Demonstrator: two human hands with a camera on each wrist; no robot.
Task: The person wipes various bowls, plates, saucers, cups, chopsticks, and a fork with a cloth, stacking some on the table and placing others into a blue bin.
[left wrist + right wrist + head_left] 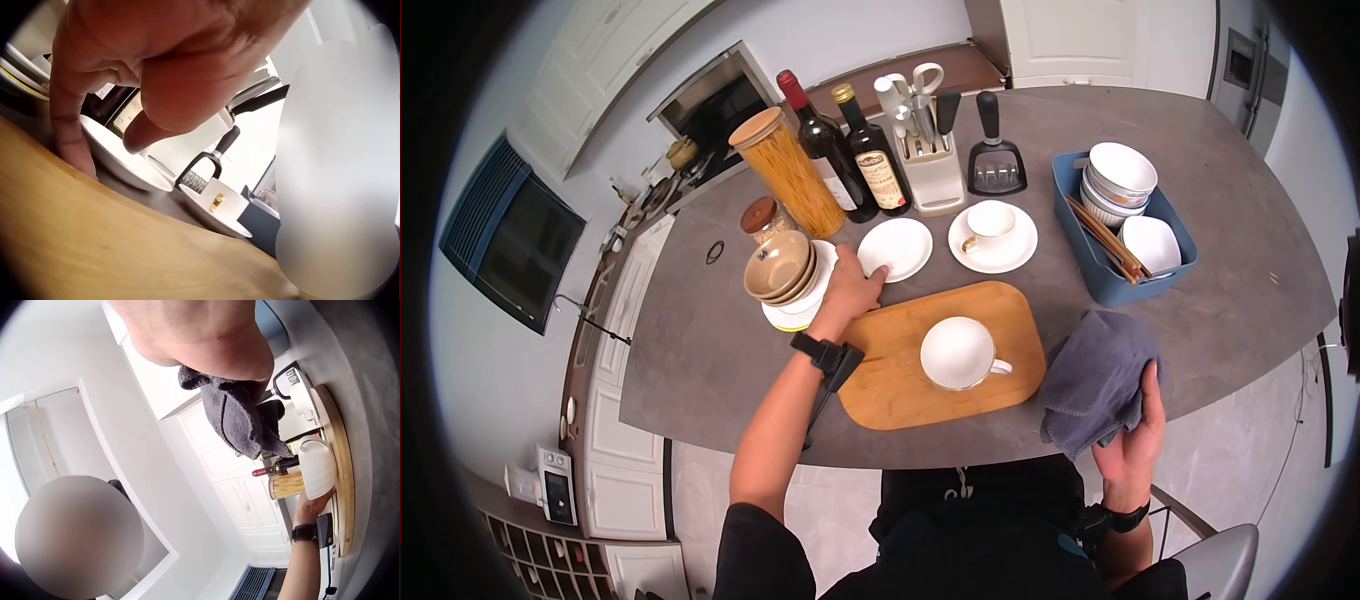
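Note:
At the left rim of a small white saucer (905, 250) is my left hand (852, 290), its thumb over the saucer and a finger down outside the edge. In the left wrist view the thumb and bent finger straddle the saucer (128, 164). My right hand (1135, 440) grips a dark grey cloth (1100, 375), bunched and draped at the counter's front edge. A white cup (957, 350) stands on the wooden board (880, 385) between my hands. The cloth (234, 419) hangs in folds below the palm in the right wrist view.
Stacked brown bowls (778, 265) on white plates stand left, near a pasta jar (790, 170) and two bottles (878, 165). Behind are a utensil holder (930, 175) and a black-handled tool (997, 160). Another cup (990, 222) sits on its saucer; a blue basket (1115, 285) holds bowls and chopsticks.

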